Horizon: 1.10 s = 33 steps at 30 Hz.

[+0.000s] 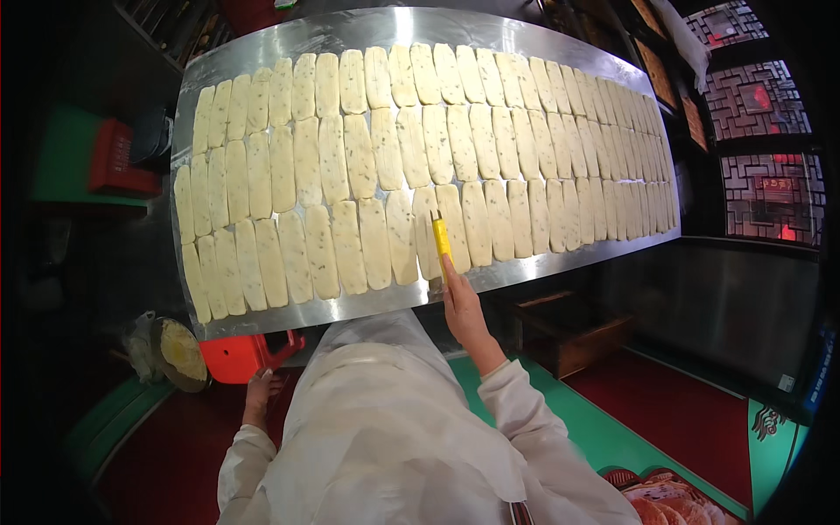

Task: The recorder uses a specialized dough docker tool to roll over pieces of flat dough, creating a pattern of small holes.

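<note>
My right hand (pixel 463 308) grips a slim yellow-handled tool (pixel 442 239) with a short two-pronged tip. The tip is over a flat dough strip (pixel 426 223) in the nearest row; whether it touches the dough cannot be told. Several long, pale dough strips (pixel 357 157) flecked with green lie side by side in three rows on a shiny metal tabletop (pixel 367 303). Low at the left, my left hand (pixel 261 388) hangs with loosely bent fingers beside a red plastic stool (pixel 230 359). It appears to hold nothing, and contact with the stool is unclear.
A round pan (pixel 180 354) with pale, floury contents sits left of the stool, beside a clear plastic bag (pixel 141 348). Under the table's right side stands a wooden box (pixel 571 335). A red box (pixel 125 161) is at far left, lattice windows (pixel 755 98) at right.
</note>
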### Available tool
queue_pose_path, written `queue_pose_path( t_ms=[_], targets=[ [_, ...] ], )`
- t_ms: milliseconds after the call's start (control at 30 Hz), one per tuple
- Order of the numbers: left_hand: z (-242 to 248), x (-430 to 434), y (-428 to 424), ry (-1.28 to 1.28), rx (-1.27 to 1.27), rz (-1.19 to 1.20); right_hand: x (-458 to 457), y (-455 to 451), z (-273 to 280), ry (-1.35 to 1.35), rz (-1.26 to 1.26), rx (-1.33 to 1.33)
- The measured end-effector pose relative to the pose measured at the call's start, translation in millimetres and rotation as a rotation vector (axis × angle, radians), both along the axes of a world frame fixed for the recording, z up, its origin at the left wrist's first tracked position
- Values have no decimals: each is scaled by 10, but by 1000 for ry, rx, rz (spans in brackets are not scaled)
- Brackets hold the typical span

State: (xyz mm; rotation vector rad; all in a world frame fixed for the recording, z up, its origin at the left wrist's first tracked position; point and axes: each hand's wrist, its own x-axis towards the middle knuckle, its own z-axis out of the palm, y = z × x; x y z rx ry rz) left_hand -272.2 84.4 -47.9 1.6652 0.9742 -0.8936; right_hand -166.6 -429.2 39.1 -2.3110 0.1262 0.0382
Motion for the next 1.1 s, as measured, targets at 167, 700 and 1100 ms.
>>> queue_pose_path(
  t_ms=[167,700,1100],
  targets=[
    [119,133,82,-75,34,-48,222,121,-214,34,-25,-91],
    [-88,594,772,-81,33,-192,321,725,-68,68,-84,-83],
    [-399,938,1839,-387,176,275,-567,1204,281,229,-88,-65]
  ],
)
